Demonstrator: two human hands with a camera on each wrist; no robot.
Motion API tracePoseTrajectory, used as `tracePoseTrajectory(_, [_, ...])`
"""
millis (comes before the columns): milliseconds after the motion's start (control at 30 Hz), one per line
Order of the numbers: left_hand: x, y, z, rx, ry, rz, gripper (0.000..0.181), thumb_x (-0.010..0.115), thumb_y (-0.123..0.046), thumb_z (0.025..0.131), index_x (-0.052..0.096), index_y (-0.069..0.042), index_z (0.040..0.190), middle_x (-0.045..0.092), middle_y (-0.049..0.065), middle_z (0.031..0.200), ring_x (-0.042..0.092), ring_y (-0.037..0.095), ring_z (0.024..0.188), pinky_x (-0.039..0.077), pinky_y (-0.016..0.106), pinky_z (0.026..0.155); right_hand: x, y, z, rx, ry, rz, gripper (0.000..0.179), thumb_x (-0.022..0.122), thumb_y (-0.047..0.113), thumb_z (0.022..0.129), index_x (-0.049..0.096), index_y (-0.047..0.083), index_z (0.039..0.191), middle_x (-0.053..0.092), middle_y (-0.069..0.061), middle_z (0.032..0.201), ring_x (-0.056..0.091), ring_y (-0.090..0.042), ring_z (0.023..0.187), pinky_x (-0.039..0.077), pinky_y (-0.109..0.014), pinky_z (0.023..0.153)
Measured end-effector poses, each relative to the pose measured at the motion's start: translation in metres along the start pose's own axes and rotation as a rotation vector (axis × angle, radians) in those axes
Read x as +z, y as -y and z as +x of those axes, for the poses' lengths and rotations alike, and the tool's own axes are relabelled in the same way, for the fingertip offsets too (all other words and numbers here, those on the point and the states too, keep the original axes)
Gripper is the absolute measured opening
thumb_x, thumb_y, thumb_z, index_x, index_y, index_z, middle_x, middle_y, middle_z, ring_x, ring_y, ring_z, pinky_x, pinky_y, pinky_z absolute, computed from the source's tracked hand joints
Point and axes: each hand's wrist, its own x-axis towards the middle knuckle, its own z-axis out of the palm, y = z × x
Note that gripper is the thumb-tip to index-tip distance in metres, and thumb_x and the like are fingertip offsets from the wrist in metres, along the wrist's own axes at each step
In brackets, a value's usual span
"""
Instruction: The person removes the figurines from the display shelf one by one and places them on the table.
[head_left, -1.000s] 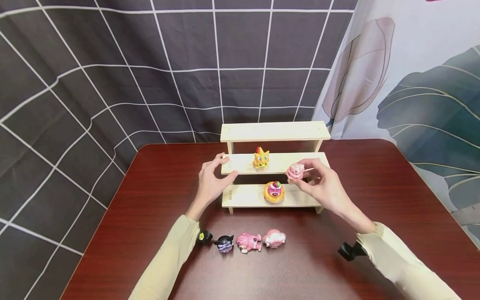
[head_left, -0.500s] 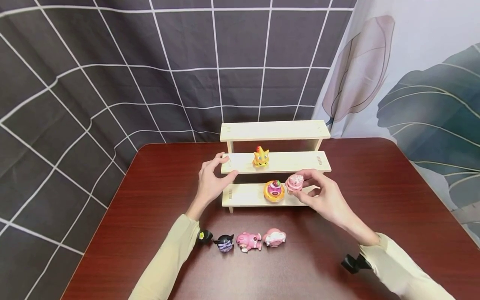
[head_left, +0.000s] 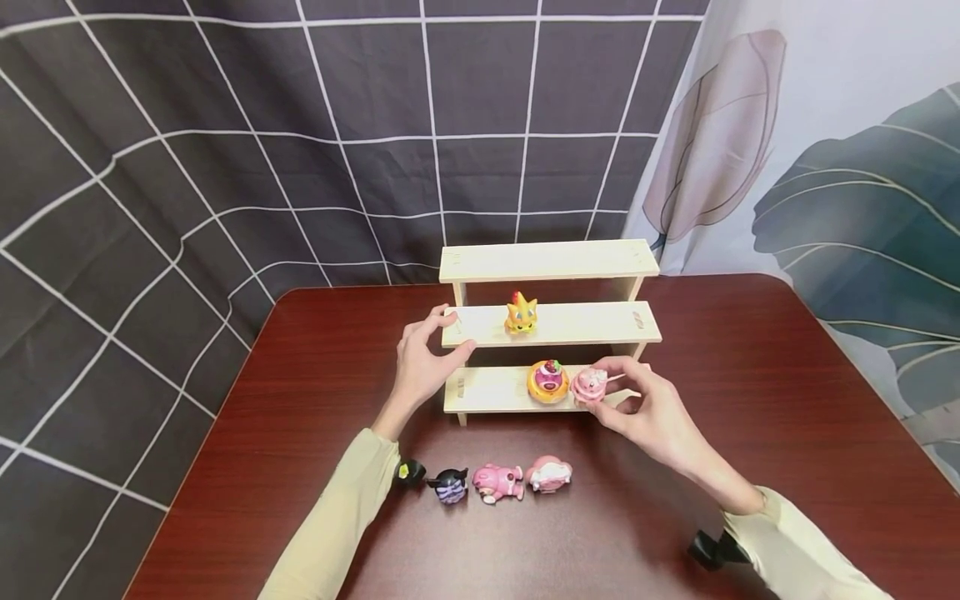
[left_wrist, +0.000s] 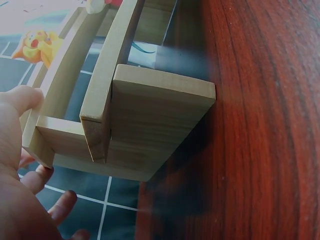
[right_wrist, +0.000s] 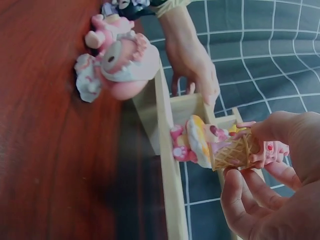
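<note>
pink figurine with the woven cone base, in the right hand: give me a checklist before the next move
1. Grip: ok, right hand pinches the pink figurine with woven cone base.
2. Shelf steadied: ok, left hand holds the middle tier of the pale wooden shelf.
3. Base resting on the bottom tier: cannot tell.
4. Gap from the yellow ring-shaped figurine with purple centre: cannot tell.
5. Pointed yellow figurine upright: ok.
6. All figurines shelved: not ok, black-and-purple, bright pink and pink-and-white figurines remain on the red-brown table.

My left hand [left_wrist: 12, 185] holds one end of the wooden tiered shelf [left_wrist: 150, 112]. A yellow figurine [left_wrist: 42, 46] sits farther along it.
</note>
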Motion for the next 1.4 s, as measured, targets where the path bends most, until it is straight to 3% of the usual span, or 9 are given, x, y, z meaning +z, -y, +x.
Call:
tracePoseTrajectory(533, [0.0, -0.001, 0.0, -0.022, 0.004, -0.009, 0.052, 0.083, -0.034, 0.08, 0.071, -0.014, 0.126, 0.057, -0.004, 0.142, 0.049, 0.025, 0.118, 0.035, 0.051, 0.094, 0.01, -0.006, -0.024, -0.007, 0.011, 0.045, 0.043, 0.081, -0.01, 0.075, 0.064, 0.006, 0.112, 0.069, -0.003, 0.097, 0.068, -0.011, 0.078, 0.052, -0.025, 0.055])
tracePoseTrajectory(1400, [0.001, 0.002, 0.0, 0.006, -0.01, -0.016, 0.05, 0.084, -0.031, 0.08, 0.071, -0.013, 0.124, 0.059, -0.002, 0.14, 0.05, 0.025, 0.116, 0.037, 0.049, 0.093, 0.02, -0.015, -0.053, -0.006, 0.058, 0.047, 0.045, 0.082, -0.008, 0.075, 0.063, 0.01, 0.111, 0.07, 0.003, 0.092, 0.064, -0.01, 0.076, 0.05, -0.024, 0.053])
